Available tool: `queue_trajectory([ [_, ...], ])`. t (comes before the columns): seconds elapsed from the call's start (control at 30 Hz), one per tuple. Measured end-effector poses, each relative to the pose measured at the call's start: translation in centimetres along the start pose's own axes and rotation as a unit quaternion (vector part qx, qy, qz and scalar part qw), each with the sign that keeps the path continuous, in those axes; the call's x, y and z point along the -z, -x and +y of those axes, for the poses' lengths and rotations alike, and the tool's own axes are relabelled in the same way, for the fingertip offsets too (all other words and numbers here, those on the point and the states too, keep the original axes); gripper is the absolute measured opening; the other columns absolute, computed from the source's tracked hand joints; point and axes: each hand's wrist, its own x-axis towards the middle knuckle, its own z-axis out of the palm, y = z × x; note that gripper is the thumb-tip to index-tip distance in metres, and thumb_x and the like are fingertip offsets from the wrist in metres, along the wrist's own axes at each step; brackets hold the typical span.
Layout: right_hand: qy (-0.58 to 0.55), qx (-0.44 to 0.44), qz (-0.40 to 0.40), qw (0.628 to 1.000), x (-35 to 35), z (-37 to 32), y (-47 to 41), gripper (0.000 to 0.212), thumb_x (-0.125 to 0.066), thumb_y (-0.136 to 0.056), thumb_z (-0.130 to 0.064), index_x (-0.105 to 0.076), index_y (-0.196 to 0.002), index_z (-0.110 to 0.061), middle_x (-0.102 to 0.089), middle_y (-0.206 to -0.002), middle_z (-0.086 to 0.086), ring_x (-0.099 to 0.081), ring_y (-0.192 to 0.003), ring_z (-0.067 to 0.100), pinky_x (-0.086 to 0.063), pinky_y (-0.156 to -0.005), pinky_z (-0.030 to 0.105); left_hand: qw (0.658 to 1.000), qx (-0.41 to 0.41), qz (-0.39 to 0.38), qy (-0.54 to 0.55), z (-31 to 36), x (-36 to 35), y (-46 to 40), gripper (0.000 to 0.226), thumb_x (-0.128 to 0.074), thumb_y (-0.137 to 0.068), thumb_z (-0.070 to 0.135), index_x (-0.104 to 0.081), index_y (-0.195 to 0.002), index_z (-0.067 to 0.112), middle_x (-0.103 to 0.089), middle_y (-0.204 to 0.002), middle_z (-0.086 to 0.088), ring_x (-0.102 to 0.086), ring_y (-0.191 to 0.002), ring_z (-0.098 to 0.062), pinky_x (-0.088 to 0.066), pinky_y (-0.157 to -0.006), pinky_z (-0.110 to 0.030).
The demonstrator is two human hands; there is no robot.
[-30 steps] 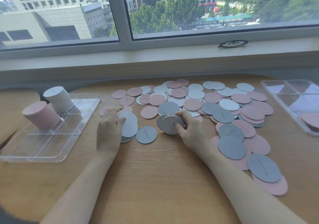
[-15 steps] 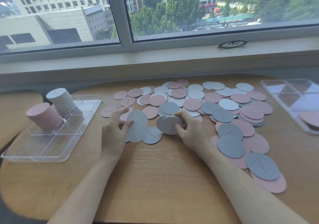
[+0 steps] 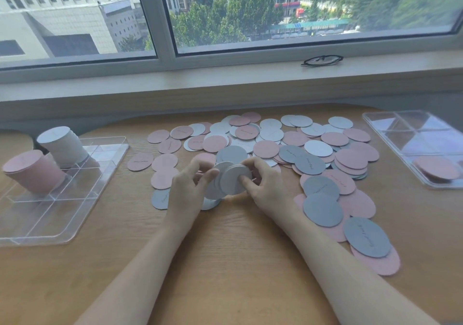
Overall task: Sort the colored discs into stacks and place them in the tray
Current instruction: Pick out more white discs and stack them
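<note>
Pink, grey and white paper discs (image 3: 313, 154) lie scattered over the wooden table (image 3: 225, 262). My right hand (image 3: 265, 187) grips a small stack of grey discs (image 3: 234, 179) on edge, thumb on its face. My left hand (image 3: 186, 189) pinches a few grey discs (image 3: 216, 174) and holds them against the left side of that stack. A clear tray (image 3: 57, 199) at the left holds a tall pink stack (image 3: 32, 170) and a tall white stack (image 3: 62, 145), both leaning.
A second clear tray (image 3: 400, 129) at the right edge holds a short pink stack (image 3: 437, 169). Eyeglasses (image 3: 322, 60) lie on the windowsill behind the table. Bare wood shows in front of my forearms.
My left hand lifted the grey discs it was gathering on the table and brought them right, up against the stack in my right hand. The right hand stayed put.
</note>
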Motion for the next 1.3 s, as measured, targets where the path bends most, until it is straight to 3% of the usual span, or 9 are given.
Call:
queue_trajectory([
  [0.2,0.024,0.032,-0.073,0.997,-0.4,-0.5,0.4,0.03,-0.07,-0.086,-0.012,-0.066,-0.11,-0.029,-0.07,-0.094,-0.008,-0.064,-0.081,0.009,-0.052,-0.072,0.022,0.992,-0.072,-0.032,-0.102,-1.7,0.2,0.5,0.04,-0.038,-0.098,0.062,-0.057,-0.081,0.03,-0.059,-0.074,0.016,-0.053,-0.073,-0.005,-0.038,-0.062,-0.027],
  [0.33,0.048,0.058,-0.036,0.996,-0.4,-0.5,0.6,0.03,-0.072,-0.085,-0.011,-0.068,-0.112,-0.023,-0.069,-0.09,-0.013,-0.06,-0.073,0.002,-0.044,-0.067,0.012,0.984,-0.05,-0.132,-0.105,-1.2,-0.2,0.9,0.069,-0.023,-0.088,0.081,-0.059,-0.115,0.03,-0.061,-0.104,0.018,-0.054,-0.101,-0.003,-0.042,-0.081,-0.028],
  [0.43,0.049,0.063,-0.026,0.996,-0.3,-0.4,0.7,0.031,-0.074,-0.084,-0.011,-0.068,-0.113,-0.021,-0.07,-0.091,-0.009,-0.06,-0.072,0.004,-0.046,-0.067,0.013,0.974,-0.04,-0.183,-0.129,-0.8,-0.2,1.2,0.067,-0.043,-0.09,0.071,-0.038,-0.145,0.034,-0.045,-0.127,0.028,-0.043,-0.121,-0.001,-0.037,-0.099,-0.025],
  [0.53,0.05,0.061,-0.046,0.996,-0.2,-0.4,0.8,0.032,-0.073,-0.084,-0.011,-0.068,-0.114,-0.021,-0.069,-0.091,-0.009,-0.059,-0.072,0.006,-0.047,-0.069,0.016,0.964,-0.065,-0.209,-0.15,-0.7,-0.3,1.4,0.068,-0.059,-0.097,0.042,-0.022,-0.153,0.032,-0.037,-0.134,0.018,-0.036,-0.126,-0.001,-0.03,-0.106,-0.021],
  [0.67,0.051,0.068,-0.08,0.993,-0.2,-0.4,1.1,0.028,-0.068,-0.087,-0.014,-0.067,-0.112,-0.028,-0.07,-0.092,-0.012,-0.063,-0.077,0.014,-0.051,-0.073,0.028,0.973,-0.081,-0.173,-0.131,-1.3,-0.2,1.3,0.046,-0.066,-0.093,0.02,-0.044,-0.134,0.026,-0.049,-0.122,0.013,-0.047,-0.114,-0.005,-0.04,-0.098,-0.024],
  [0.77,0.06,0.068,-0.082,0.993,-0.2,-0.5,1.2,0.02,-0.06,-0.091,-0.029,-0.067,-0.11,-0.031,-0.07,-0.088,-0.005,-0.063,-0.074,0.02,-0.051,-0.072,0.035,0.974,-0.072,-0.176,-0.122,-1.2,0.3,0.9,0.03,-0.067,-0.09,0.015,-0.054,-0.113,0.028,-0.059,-0.105,0.012,-0.054,-0.097,-0.001,-0.04,-0.078,-0.019],
  [0.9,0.07,0.038,-0.005,0.997,-0.2,-0.1,0.4,0.016,-0.056,-0.095,-0.03,-0.068,-0.103,-0.023,-0.068,-0.095,-0.011,-0.06,-0.085,0.007,-0.044,-0.073,0.024,0.974,-0.046,-0.173,-0.14,-1.2,1.4,0.6,0.036,-0.069,-0.089,0.016,-0.044,-0.085,0.041,-0.057,-0.081,0.017,-0.055,-0.08,0.004,-0.036,-0.064,-0.013],
  [1.07,0.265,0.036,-0.014,0.963,-0.6,0.3,-1.5,0.022,-0.061,-0.095,-0.032,-0.064,-0.113,-0.021,-0.057,-0.112,-0.004,-0.054,-0.102,0.012,-0.028,-0.079,0.023,0.975,-0.024,-0.161,-0.154,-1.7,2.0,0.3,0.021,-0.065,-0.084,0.026,-0.046,-0.085,0.034,-0.059,-0.076,0.013,-0.056,-0.075,-0.006,-0.043,-0.062,-0.028],
  [1.3,0.423,0.027,-0.082,0.902,-2.0,-0.3,-6.5,0.059,-0.065,-0.088,-0.051,-0.049,-0.137,-0.023,-0.047,-0.132,0.004,-0.044,-0.125,0.025,-0.039,-0.102,0.039,0.976,0.026,-0.137,-0.17,-2.2,3.0,-0.2,0.019,-0.054,-0.074,0.035,-0.048,-0.089,0.026,-0.059,-0.069,0.003,-0.058,-0.067,-0.019,-0.051,-0.062,-0.044],
])
